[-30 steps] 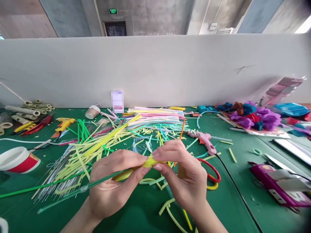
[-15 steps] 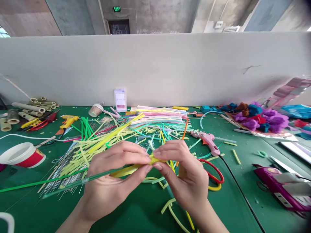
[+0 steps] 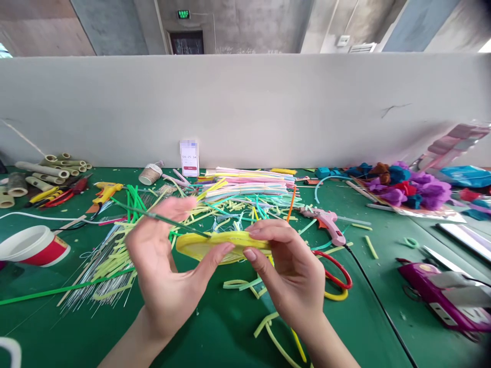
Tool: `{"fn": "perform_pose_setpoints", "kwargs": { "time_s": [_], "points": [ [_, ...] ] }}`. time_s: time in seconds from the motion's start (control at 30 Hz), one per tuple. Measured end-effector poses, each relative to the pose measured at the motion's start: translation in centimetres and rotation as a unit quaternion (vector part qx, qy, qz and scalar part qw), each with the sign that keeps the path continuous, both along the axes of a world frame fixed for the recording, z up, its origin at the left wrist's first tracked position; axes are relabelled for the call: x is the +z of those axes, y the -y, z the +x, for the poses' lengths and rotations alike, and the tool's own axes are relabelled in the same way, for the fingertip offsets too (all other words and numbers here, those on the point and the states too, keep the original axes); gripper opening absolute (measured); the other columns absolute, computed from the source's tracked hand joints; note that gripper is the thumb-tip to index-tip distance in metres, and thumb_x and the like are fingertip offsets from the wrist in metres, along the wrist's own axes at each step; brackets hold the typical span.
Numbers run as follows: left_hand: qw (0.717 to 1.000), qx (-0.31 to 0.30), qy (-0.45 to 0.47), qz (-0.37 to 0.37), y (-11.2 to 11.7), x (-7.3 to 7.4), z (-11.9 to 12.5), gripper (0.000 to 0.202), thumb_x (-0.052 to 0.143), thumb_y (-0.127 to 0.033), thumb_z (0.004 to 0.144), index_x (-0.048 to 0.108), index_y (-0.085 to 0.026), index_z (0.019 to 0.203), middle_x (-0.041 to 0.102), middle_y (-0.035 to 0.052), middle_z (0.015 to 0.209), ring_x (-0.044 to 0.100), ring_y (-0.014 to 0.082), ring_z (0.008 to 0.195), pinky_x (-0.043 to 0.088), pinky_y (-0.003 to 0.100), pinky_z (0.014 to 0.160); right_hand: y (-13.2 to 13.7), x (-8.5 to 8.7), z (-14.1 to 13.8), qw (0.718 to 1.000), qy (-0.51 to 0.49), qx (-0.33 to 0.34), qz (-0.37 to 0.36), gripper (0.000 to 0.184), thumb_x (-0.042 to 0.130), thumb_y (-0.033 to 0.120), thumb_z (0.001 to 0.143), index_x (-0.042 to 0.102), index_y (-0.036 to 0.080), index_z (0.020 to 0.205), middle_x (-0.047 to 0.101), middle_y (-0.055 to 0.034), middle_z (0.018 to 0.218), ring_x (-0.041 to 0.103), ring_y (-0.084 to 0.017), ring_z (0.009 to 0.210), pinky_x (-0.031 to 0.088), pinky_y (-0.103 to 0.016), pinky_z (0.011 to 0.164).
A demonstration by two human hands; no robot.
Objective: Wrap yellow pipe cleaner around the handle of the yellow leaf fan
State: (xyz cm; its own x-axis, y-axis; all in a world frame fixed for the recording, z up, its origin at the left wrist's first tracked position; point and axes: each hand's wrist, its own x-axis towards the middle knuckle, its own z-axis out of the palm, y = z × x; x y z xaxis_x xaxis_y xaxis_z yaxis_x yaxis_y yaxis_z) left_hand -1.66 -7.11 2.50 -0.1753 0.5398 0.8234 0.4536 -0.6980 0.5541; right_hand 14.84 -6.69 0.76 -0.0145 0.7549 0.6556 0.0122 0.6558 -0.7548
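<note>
Light is bright and soft, left fingers [image 3: 177, 206] blurred, edges stretched

Craft workshop, pink glue gun [image 3: 326, 222], yellow glue gun [image 3: 106, 193], bamboo tubes [image 3: 42, 173], bare concrete wall [image 3: 249, 25]

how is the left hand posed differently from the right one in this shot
The left hand is opened, its fingers raised away from the yellow round piece, while the right hand pinches that piece's edge between thumb and fingers. A thin green stem crosses the left hand; none crosses the right hand. Both are bare, with thumbs pointing inward; whether the left thumb touches the piece is hard to tell.
</note>
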Motion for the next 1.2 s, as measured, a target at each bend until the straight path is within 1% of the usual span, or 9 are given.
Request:
{"fn": "perform_pose_setpoints", "kwargs": {
  "time_s": [0.07,0.13,0.3,0.43,0.57,0.7,0.83,1.0,1.2],
  "points": [
    [0.993,0.087,-0.030,0.079,-0.3,-0.6,0.3,0.085,0.087,-0.008,0.066,0.039,-0.027,0.134,0.048,0.0112,0.133,0.052,0.0298,0.123,0.051,0.050,0.098,0.2,0.2,-0.4,0.999,-0.011,-0.005,-0.030,0.018,0.067,0.014,0.089,0.066,0.025,0.103,0.067,-0.0063,0.100,0.066,-0.021,0.098,0.060,-0.034,0.081],
    [0.977,0.145,-0.099,0.120,-0.5,-1.2,0.4,0.071,0.085,-0.005,0.067,0.050,-0.028,0.125,0.049,0.0081,0.123,0.054,0.0266,0.115,0.053,0.043,0.091,0.4,0.6,-0.7,0.997,-0.012,-0.003,-0.071,0.016,0.067,0.018,0.089,0.068,0.025,0.104,0.069,-0.0061,0.099,0.068,-0.020,0.094,0.061,-0.030,0.077],
    [0.967,0.106,-0.212,0.096,-0.5,-1.1,-0.1,0.036,0.073,0.000,0.079,0.066,-0.025,0.104,0.059,0.0024,0.091,0.060,0.0181,0.085,0.051,0.035,0.078,1.1,1.9,-0.3,0.993,0.028,0.011,-0.115,0.016,0.067,0.022,0.090,0.071,0.023,0.105,0.075,-0.0060,0.099,0.073,-0.020,0.090,0.062,-0.030,0.075],
    [0.961,0.029,-0.259,0.091,-0.4,0.5,-1.0,0.030,0.072,-0.002,0.081,0.067,-0.021,0.104,0.067,0.0049,0.099,0.063,0.0208,0.097,0.053,0.037,0.088,1.2,3.2,0.9,0.987,0.152,-0.048,-0.030,0.016,0.067,0.015,0.088,0.072,0.022,0.102,0.077,-0.0027,0.091,0.074,-0.017,0.079,0.061,-0.025,0.069],
    [0.914,-0.043,-0.394,0.091,-0.6,3.0,-2.2,0.026,0.063,-0.004,0.088,0.067,-0.014,0.112,0.072,0.0092,0.107,0.065,0.0238,0.107,0.053,0.041,0.096,1.0,4.4,1.9,0.940,0.297,-0.117,0.123,0.018,0.065,0.010,0.086,0.068,0.021,0.101,0.077,-0.0021,0.086,0.072,-0.015,0.072,0.059,-0.023,0.067],
    [0.841,0.005,-0.511,0.176,-0.8,5.3,-2.3,0.018,0.053,-0.010,0.095,0.070,-0.013,0.100,0.077,0.0096,0.098,0.071,0.0260,0.097,0.057,0.043,0.085,0.8,4.9,2.2,0.873,0.407,-0.156,0.218,0.013,0.060,0.008,0.088,0.065,0.016,0.097,0.075,-0.0059,0.083,0.069,-0.016,0.067,0.054,-0.028,0.059],
    [0.795,0.051,-0.559,0.229,-1.2,6.0,-1.6,0.016,0.056,-0.010,0.093,0.072,-0.012,0.094,0.078,0.0105,0.094,0.073,0.0277,0.090,0.060,0.048,0.081,0.6,5.2,2.0,0.822,0.477,-0.181,0.254,0.013,0.057,0.006,0.089,0.065,0.014,0.084,0.070,-0.0061,0.073,0.063,-0.017,0.060,0.046,-0.030,0.050],
    [0.776,0.066,-0.566,0.272,-1.9,5.7,-1.1,0.009,0.064,-0.011,0.089,0.072,-0.007,0.088,0.078,0.0129,0.090,0.074,0.0291,0.091,0.061,0.050,0.085,0.2,6.0,1.7,0.775,0.514,-0.203,0.306,0.023,0.052,0.003,0.089,0.063,0.013,0.072,0.058,-0.0037,0.061,0.053,-0.015,0.051,0.039,-0.030,0.046],
    [0.784,-0.005,-0.575,0.233,-2.1,7.0,-1.7,0.012,0.062,-0.007,0.090,0.073,-0.004,0.087,0.077,0.0151,0.088,0.074,0.0294,0.088,0.061,0.051,0.087,0.2,6.6,1.6,0.769,0.528,-0.185,0.308,0.028,0.047,0.004,0.091,0.064,0.012,0.070,0.052,-0.0025,0.058,0.047,-0.015,0.049,0.035,-0.030,0.044]
  ]
}}
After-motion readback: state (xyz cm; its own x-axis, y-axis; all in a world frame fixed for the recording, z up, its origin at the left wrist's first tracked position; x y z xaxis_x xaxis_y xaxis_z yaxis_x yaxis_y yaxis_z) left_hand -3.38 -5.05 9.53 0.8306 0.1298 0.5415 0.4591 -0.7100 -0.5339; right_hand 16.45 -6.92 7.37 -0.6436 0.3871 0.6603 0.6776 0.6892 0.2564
